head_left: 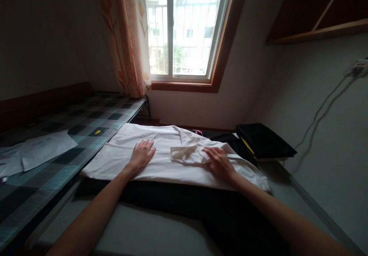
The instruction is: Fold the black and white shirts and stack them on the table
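the white garment [161, 173] lies spread across black cloth [178, 199]; the left hand [143, 153] rests open, palm down on it – likely to keep the fabric flat; the right hand [220, 163] bends its fingers at a loose flap [184, 154] – whether pinching, i cannot tell; both forearms reach forward

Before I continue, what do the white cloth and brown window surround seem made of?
White cloth: matte fabric, perhaps cotton or a blend, judging by its soft creases.
Brown window surround: probably varnished wood, from its reddish tone and faint sheen; laminate is possible.
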Available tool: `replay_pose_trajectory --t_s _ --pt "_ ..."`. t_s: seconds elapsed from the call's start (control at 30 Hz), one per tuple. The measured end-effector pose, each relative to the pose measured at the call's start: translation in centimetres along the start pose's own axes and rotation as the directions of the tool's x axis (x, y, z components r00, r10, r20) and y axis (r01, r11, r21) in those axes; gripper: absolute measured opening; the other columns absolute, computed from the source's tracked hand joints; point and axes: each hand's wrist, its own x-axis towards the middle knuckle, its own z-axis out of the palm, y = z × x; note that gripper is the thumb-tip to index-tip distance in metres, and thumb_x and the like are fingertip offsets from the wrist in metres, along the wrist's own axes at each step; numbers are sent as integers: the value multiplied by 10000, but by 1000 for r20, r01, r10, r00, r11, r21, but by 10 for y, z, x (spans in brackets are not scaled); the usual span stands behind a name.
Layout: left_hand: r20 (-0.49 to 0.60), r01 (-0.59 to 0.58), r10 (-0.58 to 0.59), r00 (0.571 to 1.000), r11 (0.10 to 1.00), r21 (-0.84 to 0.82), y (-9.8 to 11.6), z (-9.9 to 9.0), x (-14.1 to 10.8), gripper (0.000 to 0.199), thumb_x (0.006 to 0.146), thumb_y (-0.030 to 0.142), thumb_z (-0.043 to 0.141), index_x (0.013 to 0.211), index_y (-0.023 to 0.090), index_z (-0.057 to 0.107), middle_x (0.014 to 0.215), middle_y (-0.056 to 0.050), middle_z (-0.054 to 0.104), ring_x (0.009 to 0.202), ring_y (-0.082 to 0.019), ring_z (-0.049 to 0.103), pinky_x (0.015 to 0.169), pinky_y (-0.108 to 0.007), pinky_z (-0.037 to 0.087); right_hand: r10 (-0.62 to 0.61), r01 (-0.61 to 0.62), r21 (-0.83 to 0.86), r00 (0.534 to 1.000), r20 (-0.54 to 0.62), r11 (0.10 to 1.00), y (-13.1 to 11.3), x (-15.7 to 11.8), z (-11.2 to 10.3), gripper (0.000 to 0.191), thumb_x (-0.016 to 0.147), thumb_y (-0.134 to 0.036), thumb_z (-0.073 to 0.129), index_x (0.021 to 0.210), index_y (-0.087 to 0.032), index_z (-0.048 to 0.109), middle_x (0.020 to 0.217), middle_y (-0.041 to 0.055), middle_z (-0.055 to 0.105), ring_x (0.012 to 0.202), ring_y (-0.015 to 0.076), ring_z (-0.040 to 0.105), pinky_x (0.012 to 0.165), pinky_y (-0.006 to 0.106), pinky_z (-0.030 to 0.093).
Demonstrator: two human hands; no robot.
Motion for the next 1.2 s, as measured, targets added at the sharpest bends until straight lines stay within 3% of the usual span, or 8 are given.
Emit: replay_pose_trajectory --t_s 0.17,0.4,0.57,0.67,0.77,0.87,1.0,1.2 --pt "-44 -110 102 994 956 -271 22 7 16 396 925 374 464 1239 178 604 1316 -119 598 1258 -262 514 1076 -424 379 268 -273 -174 962 -53 946 21 -5 -3 364 810 -113 517 1153 -187 613 1185 120 609 1053 282 532 884 401 372" --pt "3 -197 214 977 907 -373 109 -5 47 370 917 373 491 1183 165 642 1180 -121 634 1136 -248 570 1018 -375 414 503 -497 -257 863 -47 829 37 -10 -6 225 872 -269 553 1069 -168 592 1011 97 612 871 222 558 717 313 367" --pt "123 -316 340 932 931 -182 163 -9 47 525 788 582 619 1150 204 654 1191 -130 588 1134 -316 543 937 -421 441 463 -426 -281 883 76 860 49 -20 -18 158 899 -311 556 954 -187 638 967 80 649 882 213 568 722 301 358" --pt "186 -325 333 924 943 -74 180 -5 43 454 796 509 630 1107 179 648 1184 -158 583 1137 -343 539 911 -427 436 409 -356 -313 904 122 880 51 -21 -25 167 910 -255 528 886 -194 681 971 88 667 892 216 576 724 302 361" --pt "184 -179 208 961 970 -163 185 2 44 225 838 320 585 1008 186 647 1162 -148 599 1128 -321 555 913 -400 420 422 -379 -356 905 50 854 57 -20 -31 197 904 -198 505 860 -180 696 976 105 675 910 225 595 712 297 375" --pt "170 35 33 985 923 -383 179 7 53 82 802 222 598 880 201 615 1058 -113 635 1065 -301 588 915 -389 410 569 -562 -332 818 -87 757 75 -24 -37 267 945 -221 435 954 -171 697 954 122 694 829 217 638 660 286 389" --pt "153 240 -186 971 686 -687 165 4 76 72 786 224 594 765 207 527 838 -67 633 943 -259 613 842 -343 441 754 -771 -220 633 -173 597 102 -36 -40 320 957 -264 411 1046 -152 696 844 158 714 745 252 674 640 306 420" --pt "166 301 -345 924 387 -872 145 -7 95 173 862 350 383 762 213 420 615 33 458 547 -131 511 511 -225 417 826 -797 221 534 -180 563 107 -37 -30 269 886 -202 464 1060 -139 659 809 140 722 743 257 693 671 319 489"
